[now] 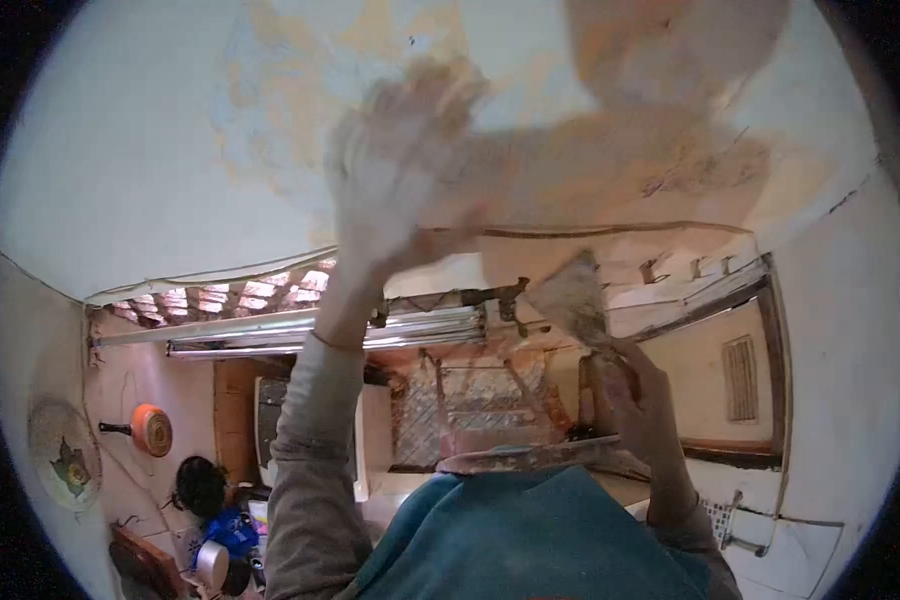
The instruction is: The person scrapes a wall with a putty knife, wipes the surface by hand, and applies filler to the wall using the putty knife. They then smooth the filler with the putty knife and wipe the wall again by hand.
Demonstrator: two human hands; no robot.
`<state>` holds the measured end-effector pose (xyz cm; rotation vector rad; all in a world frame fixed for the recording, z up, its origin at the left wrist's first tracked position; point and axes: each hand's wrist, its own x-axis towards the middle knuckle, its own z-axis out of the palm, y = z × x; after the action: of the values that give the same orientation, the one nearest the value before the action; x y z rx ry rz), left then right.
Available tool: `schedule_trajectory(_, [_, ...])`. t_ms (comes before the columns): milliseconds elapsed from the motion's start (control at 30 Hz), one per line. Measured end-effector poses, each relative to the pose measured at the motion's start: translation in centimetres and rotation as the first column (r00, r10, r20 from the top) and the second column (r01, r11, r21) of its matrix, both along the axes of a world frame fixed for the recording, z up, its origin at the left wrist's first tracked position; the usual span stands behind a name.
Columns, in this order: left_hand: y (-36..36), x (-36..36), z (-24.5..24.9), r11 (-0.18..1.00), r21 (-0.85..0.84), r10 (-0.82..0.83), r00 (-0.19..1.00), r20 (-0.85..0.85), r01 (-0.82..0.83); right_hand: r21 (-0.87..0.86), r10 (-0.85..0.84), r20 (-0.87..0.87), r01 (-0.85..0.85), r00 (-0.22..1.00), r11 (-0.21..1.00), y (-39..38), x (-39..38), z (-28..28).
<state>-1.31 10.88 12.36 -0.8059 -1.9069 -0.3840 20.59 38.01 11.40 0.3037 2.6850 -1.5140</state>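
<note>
My left hand is raised against the pale, patchy surface overhead, smeared by motion. Its fingers are too blurred to show whether they hold anything. Lower and to the right, my right hand grips a putty knife by its handle. The knife's wide triangular blade points up and to the left, with whitish residue on it. Brown and orange stains spread over the surface beside my left hand.
Long metal tubes run across below the raised surface, near my left forearm. An orange pan hangs on the left wall, close to a round decorated plate. A wooden-framed opening is at right.
</note>
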Motion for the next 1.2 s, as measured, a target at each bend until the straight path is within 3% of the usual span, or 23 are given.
schedule_trajectory(33, [-1.4,-2.1,1.0,0.990,0.130,0.087,0.978,-0.189,-0.062,-0.021,0.002,0.012,-0.002,1.000,1.000,0.3,1.8,-1.4])
schedule_trajectory(67, [-2.7,-4.0,2.6,0.965,0.254,0.148,0.943,-0.300,-0.071,0.067,-0.098,-0.101,0.105,0.990,0.992,0.5,3.6,-3.2])
schedule_trajectory(100, [-3.4,-4.8,4.2,0.913,0.372,0.277,0.924,-0.264,-0.167,0.142,-0.188,-0.221,0.222,0.957,0.965,0.6,4.8,-4.8])
schedule_trajectory(133, [-4.0,-5.3,5.2,0.840,0.479,0.394,0.894,-0.214,-0.256,0.119,-0.196,-0.208,0.224,0.958,0.967,0.2,5.6,-6.4])
schedule_trajectory(200, [-4.5,-6.4,5.6,0.833,0.476,0.422,0.881,-0.216,-0.282,-0.144,-0.397,-0.363,0.370,0.843,0.918,-0.6,6.9,-9.0])
schedule_trajectory(233, [-4.3,-6.8,5.7,0.809,0.500,0.460,0.862,-0.213,-0.308,-0.167,-0.419,-0.351,0.385,0.837,0.908,-0.9,6.9,-9.3])
schedule_trajectory(300, [-3.4,-6.9,4.7,0.828,0.466,0.453,0.862,-0.228,-0.311,-0.429,-0.552,-0.359,0.392,0.753,0.814,-1.2,5.8,-9.4])
schedule_trajectory(333, [-3.1,-6.8,4.0,0.846,0.413,0.450,0.866,-0.217,-0.336,-0.314,-0.534,-0.272,0.450,0.801,0.836,-1.6,5.3,-7.2])
schedule_trajectory(367, [-2.8,-6.6,3.4,0.860,0.361,0.451,0.867,-0.210,-0.360,-0.336,-0.550,-0.266,0.459,0.791,0.823,-1.5,4.9,-7.3])
schedule_trajectory(467, [-1.3,-7.2,0.3,0.939,0.125,0.344,0.886,-0.310,-0.321,-0.120,-0.466,-0.458,0.467,0.757,0.876,-0.9,4.1,-8.8])
schedule_trajectory(533, [-0.2,-6.6,-1.2,0.904,-0.174,0.333,0.898,-0.288,-0.391,-0.169,-0.487,-0.460,0.466,0.742,0.869,-1.3,4.1,-8.3])
schedule_trajectory(567, [0.4,-6.4,-1.0,0.901,-0.185,0.329,0.896,-0.298,-0.392,-0.194,-0.490,-0.467,0.456,0.736,0.869,-1.5,4.1,-8.2])
schedule_trajectory(633, [1.4,-6.4,0.2,0.862,-0.387,0.200,0.920,-0.336,-0.329,-0.254,-0.521,-0.428,0.455,0.739,0.854,-1.6,4.5,-9.1])
schedule_trajectory(667, [1.7,-6.8,1.5,0.884,-0.363,0.170,0.927,-0.334,-0.293,-0.213,-0.503,-0.441,0.458,0.744,0.863,-1.5,4.5,-9.1])
schedule_trajectory(733, [2.1,-5.8,5.5,0.913,-0.137,0.325,0.887,-0.327,-0.385,-0.175,-0.492,-0.455,0.467,0.742,0.867,-1.5,4.4,-8.6])
schedule_trajectory(767, [1.3,-6.5,7.0,0.939,0.009,0.328,0.888,-0.322,-0.343,-0.191,-0.491,-0.452,0.457,0.744,0.869,-1.6,4.3,-8.1])
schedule_trajectory(800, [0.3,-6.0,8.9,0.929,0.139,0.371,0.863,-0.342,-0.343,-0.207,-0.492,-0.446,0.449,0.747,0.869,-1.7,4.2,-7.9])
schedule_trajectory(867, [-1.8,-6.6,9.8,0.805,0.454,0.520,0.824,-0.226,-0.383,-0.167,-0.469,-0.458,0.445,0.755,0.880,-1.4,4.4,-8.2])
schedule_trajectory(1000, [-1.6,-6.3,7.2,0.743,0.551,0.529,0.838,-0.135,-0.380,-0.128,-0.433,-0.507,0.432,0.745,0.893,-1.2,4.0,-8.2])
schedule_trajectory(1033, [-1.0,-6.3,5.5,0.825,0.409,0.492,0.851,-0.182,-0.390,-0.136,-0.446,-0.507,0.442,0.738,0.887,-1.3,4.1,-8.1])
schedule_trajectory(1100, [-0.8,-6.0,0.9,0.928,0.100,0.373,0.903,-0.213,-0.360,0.028,-0.449,-0.516,0.538,0.729,0.842,-1.3,4.1,-7.7])
schedule_trajectory(1167, [-1.5,-4.6,-4.9,0.871,-0.312,0.400,0.916,0.000,-0.380,-0.057,-0.475,-0.471,0.512,0.743,0.857,-1.3,4.1,-7.4])
schedule_trajectory(1200, [-1.1,-2.1,-6.1,0.908,-0.365,0.274,0.951,0.146,-0.205,-0.131,-0.485,-0.421,0.478,0.766,0.868,-1.3,4.1,-7.2])
